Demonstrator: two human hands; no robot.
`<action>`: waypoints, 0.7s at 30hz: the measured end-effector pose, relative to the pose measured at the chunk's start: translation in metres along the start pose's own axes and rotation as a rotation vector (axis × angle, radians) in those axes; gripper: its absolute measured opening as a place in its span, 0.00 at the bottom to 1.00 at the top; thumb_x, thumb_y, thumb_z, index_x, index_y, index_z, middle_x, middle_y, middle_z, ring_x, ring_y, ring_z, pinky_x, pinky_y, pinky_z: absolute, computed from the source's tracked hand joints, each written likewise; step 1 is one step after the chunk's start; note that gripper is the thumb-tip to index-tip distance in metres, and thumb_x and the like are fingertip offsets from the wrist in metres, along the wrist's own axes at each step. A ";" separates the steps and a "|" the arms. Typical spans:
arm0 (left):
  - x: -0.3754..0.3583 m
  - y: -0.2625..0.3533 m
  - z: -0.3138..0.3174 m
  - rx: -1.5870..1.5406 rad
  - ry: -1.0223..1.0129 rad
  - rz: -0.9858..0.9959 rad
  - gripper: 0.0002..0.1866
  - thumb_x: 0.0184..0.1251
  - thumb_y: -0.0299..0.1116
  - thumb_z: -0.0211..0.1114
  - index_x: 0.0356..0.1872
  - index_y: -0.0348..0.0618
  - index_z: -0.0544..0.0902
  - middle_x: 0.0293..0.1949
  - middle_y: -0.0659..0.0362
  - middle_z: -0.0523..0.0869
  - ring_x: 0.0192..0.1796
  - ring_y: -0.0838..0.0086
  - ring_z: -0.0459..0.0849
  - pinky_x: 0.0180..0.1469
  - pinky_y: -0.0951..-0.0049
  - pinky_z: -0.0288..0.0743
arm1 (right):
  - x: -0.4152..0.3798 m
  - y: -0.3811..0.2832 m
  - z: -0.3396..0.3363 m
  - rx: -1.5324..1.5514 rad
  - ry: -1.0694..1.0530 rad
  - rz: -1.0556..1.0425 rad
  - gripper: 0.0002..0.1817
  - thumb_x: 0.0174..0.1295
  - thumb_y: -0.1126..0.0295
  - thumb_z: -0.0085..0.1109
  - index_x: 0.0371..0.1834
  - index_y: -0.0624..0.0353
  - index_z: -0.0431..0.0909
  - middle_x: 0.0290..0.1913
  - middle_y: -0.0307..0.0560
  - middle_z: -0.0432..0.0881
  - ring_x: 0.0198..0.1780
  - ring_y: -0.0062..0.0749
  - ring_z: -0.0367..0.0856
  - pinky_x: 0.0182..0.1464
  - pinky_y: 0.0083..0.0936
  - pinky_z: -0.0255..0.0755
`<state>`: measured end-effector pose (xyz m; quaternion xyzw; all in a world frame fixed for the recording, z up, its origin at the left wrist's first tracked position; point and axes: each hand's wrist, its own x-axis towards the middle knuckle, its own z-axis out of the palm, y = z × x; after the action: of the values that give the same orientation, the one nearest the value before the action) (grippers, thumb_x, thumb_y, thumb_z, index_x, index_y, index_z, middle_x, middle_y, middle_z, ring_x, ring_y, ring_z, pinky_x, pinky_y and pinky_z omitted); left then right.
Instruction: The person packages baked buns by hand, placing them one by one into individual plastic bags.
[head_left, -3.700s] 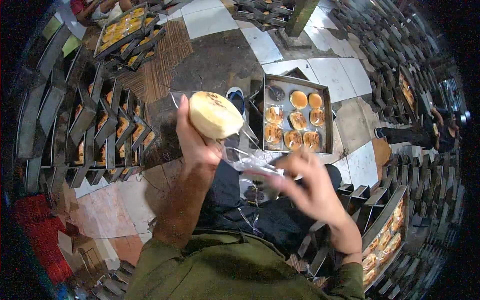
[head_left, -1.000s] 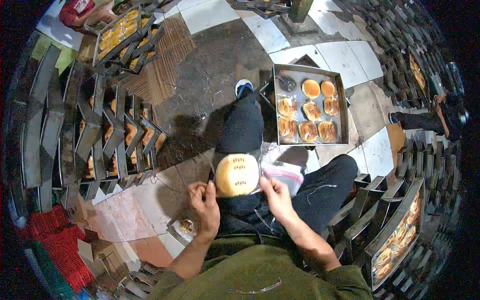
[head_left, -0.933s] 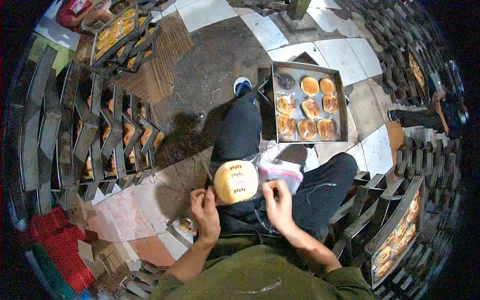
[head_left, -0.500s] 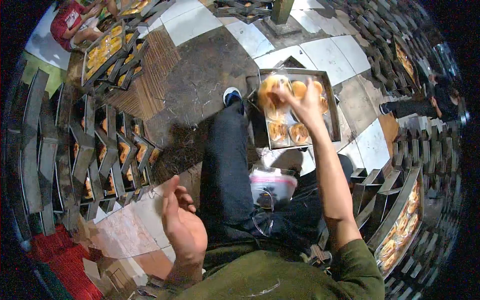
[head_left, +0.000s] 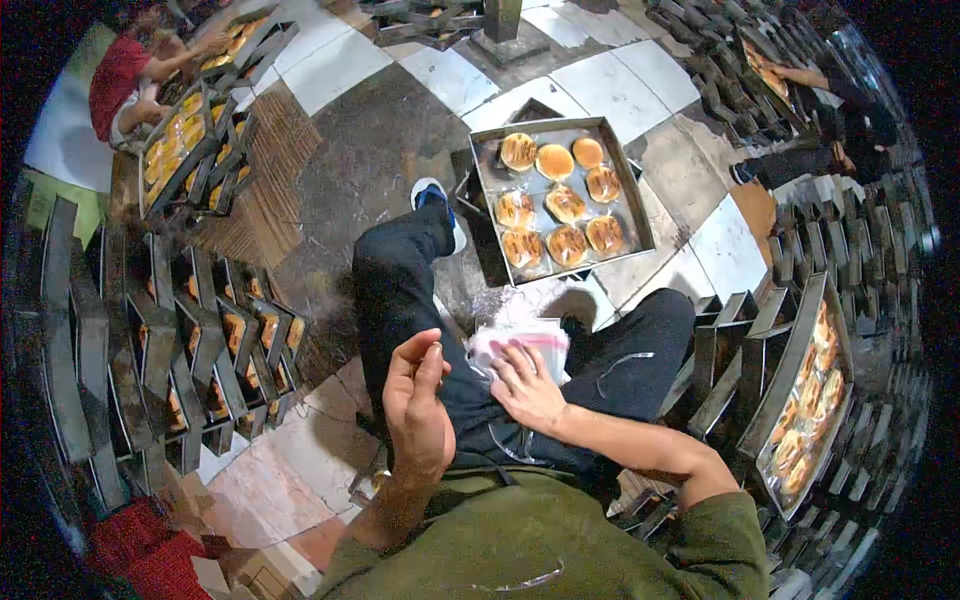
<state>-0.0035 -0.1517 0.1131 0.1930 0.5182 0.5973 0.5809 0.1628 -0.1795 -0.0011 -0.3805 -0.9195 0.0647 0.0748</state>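
My right hand (head_left: pixel 527 388) rests flat with spread fingers on a stack of clear plastic bags (head_left: pixel 520 343) lying on my lap. My left hand (head_left: pixel 416 410) hovers beside it, thumb and forefinger pinched together, holding nothing I can make out. On the floor ahead lies a metal tray (head_left: pixel 626 190) with several round buns, most of them wrapped in clear bags. The newest wrapped bun (head_left: pixel 518 151) sits in the tray's far left corner.
Stacks of dark metal trays with buns (head_left: pixel 200 340) stand at my left. Another tray of buns (head_left: pixel 808 400) leans at my right. A person in red (head_left: pixel 120 80) works at trays far left; another person (head_left: pixel 840 130) sits far right.
The right hand set the bagged bun in the tray's far left corner, then came back to the bag stack on my lap. The left hand rose and pinched its fingers.
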 end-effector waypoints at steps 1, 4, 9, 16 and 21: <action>0.005 -0.003 0.000 0.105 -0.003 0.075 0.12 0.65 0.31 0.57 0.46 0.37 0.76 0.38 0.63 0.77 0.38 0.83 0.72 0.41 0.83 0.63 | -0.001 -0.002 -0.002 0.109 -0.003 0.156 0.18 0.49 0.67 0.55 0.45 0.61 0.69 0.54 0.59 0.70 0.59 0.50 0.67 0.59 0.46 0.61; 0.018 -0.027 -0.008 0.174 -0.106 0.068 0.13 0.63 0.30 0.59 0.48 0.39 0.74 0.41 0.63 0.76 0.42 0.81 0.72 0.47 0.80 0.65 | 0.019 0.010 -0.016 0.448 -0.178 0.612 0.30 0.45 0.69 0.65 0.52 0.60 0.63 0.44 0.57 0.71 0.48 0.54 0.71 0.48 0.41 0.68; 0.046 -0.056 -0.011 0.315 -0.119 0.027 0.15 0.62 0.29 0.62 0.49 0.37 0.73 0.38 0.62 0.76 0.38 0.80 0.74 0.44 0.80 0.70 | 0.022 0.036 0.010 0.291 0.085 0.364 0.25 0.50 0.72 0.59 0.53 0.55 0.64 0.43 0.59 0.69 0.44 0.53 0.71 0.44 0.42 0.68; 0.086 -0.093 -0.030 0.554 -0.315 0.079 0.18 0.61 0.31 0.64 0.51 0.37 0.72 0.43 0.58 0.76 0.45 0.77 0.75 0.46 0.77 0.71 | 0.044 0.067 0.000 0.444 -0.336 0.308 0.09 0.51 0.76 0.52 0.35 0.62 0.68 0.36 0.58 0.75 0.35 0.53 0.79 0.36 0.43 0.74; 0.097 -0.081 -0.012 0.537 -0.385 -0.090 0.19 0.66 0.37 0.58 0.54 0.39 0.72 0.46 0.59 0.76 0.48 0.77 0.74 0.52 0.76 0.67 | 0.039 0.043 -0.002 0.245 -0.260 0.082 0.09 0.52 0.69 0.54 0.35 0.60 0.73 0.38 0.52 0.76 0.42 0.44 0.78 0.43 0.34 0.73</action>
<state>0.0025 -0.0874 0.0039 0.4256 0.5458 0.3658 0.6223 0.1655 -0.1213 -0.0035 -0.3943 -0.8903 0.2279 -0.0019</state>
